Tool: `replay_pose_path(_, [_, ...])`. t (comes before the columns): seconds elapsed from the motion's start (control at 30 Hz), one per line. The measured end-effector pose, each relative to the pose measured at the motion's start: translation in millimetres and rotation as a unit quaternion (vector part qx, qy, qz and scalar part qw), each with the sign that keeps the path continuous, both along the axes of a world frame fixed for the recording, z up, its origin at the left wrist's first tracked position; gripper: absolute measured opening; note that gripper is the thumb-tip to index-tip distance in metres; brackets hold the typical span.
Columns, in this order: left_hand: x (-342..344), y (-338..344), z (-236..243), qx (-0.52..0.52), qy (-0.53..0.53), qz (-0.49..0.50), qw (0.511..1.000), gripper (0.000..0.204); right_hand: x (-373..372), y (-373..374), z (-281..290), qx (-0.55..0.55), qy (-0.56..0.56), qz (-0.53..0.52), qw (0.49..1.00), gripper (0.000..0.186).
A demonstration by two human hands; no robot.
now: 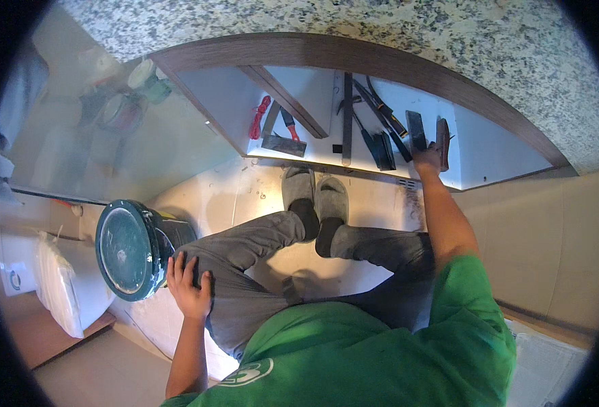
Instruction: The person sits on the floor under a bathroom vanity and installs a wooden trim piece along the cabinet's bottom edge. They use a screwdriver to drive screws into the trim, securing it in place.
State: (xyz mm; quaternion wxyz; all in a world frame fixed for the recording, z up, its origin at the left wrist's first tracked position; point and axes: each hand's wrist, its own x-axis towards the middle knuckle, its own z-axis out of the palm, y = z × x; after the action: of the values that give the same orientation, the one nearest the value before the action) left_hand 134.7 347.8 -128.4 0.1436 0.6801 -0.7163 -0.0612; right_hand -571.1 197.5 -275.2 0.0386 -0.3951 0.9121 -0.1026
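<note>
My left hand (189, 288) lies on my left thigh with its fingers spread, beside a dark green lidded bucket (124, 249). My right hand (427, 160) reaches into an open white-lined cabinet (491, 149), fingers curled at a dark flat tool (416, 129) and a brown tool (444, 136); which one they grip is unclear. To their left lie several black-handled tools (381, 150), a dark straight bar (347, 115), a wide scraper (283, 145), a red-handled tool (291, 127) and a red cord bundle (259, 118).
A speckled stone countertop (435, 34) overhangs the cabinet. A glass panel (177, 156) at the upper left shows blurred containers (120, 113) behind or reflected in it. A white wrapped bag (69, 285) rests at the left. My slippered feet (313, 197) are on the tiled floor (238, 193) before the cabinet.
</note>
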Motion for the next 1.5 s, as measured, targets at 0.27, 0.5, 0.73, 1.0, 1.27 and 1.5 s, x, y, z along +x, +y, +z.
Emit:
replay_pose_path(0.27, [18.7, 0.7, 0.3, 0.039, -0.052, 0.002, 0.998, 0.055, 108.8, 90.0, 53.6, 0.190, -0.117, 0.243, 0.944, 0.044])
replay_pose_path(0.5, [-5.6, -75.7, 12.7, 0.288, -0.102, 0.038, 0.951, 0.070, 87.9, 168.1, 16.2, 0.479, -0.092, 0.299, 0.820, 0.068])
replay_pose_path(0.73, [-33.6, -23.1, -1.8, 0.213, -0.207, -0.338, 0.893, 0.060, 198.9, 186.6, 121.7, 0.432, -0.031, 0.320, 0.843, 0.059])
replay_pose_path(1.0, [-119.0, -5.7, 89.8, 0.369, 0.427, -0.299, 0.769, 0.031, 163.5, 200.8, 83.3, -0.004, -0.268, 0.194, 0.944, 0.029])
replay_pose_path(1.27, [-186.8, 29.4, 249.9, 0.311, 0.558, -0.584, 0.501, 0.035, 167.7, 202.5, 77.0, 0.016, -0.266, 0.201, 0.943, 0.028])
replay_pose_path(1.5, [-252.9, 88.6, 278.3, 0.133, 0.714, -0.636, 0.261, 0.027, 149.2, 209.5, 53.6, 0.003, -0.280, 0.247, 0.928, 0.048])
